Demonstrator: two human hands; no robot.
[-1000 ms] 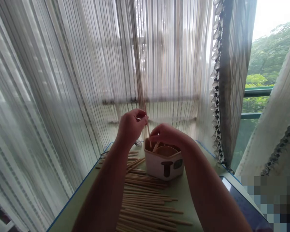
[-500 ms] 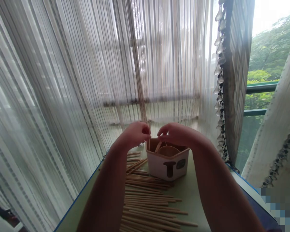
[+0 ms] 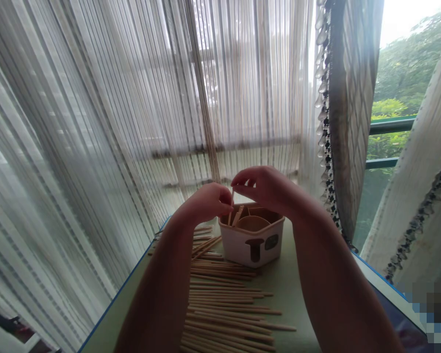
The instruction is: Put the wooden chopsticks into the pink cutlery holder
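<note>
My left hand and my right hand meet just above the left rim of a white tub with a dark mushroom print. Both hands pinch one thin wooden stick that stands nearly upright, its lower end inside the tub. The right hand grips its top, the left hand holds it lower down. The tub holds brown round pieces and another short stick. Several long wooden sticks lie side by side on the pale green table in front of the tub, between my forearms.
Sheer striped curtains hang close behind and to the left of the table. A darker curtain with a beaded edge hangs at the right, beside a green railing and trees. The table has a blue edge.
My left hand came down from above the tub to its left rim with the stick. My right hand rose from the tub and now pinches the stick's top end.
</note>
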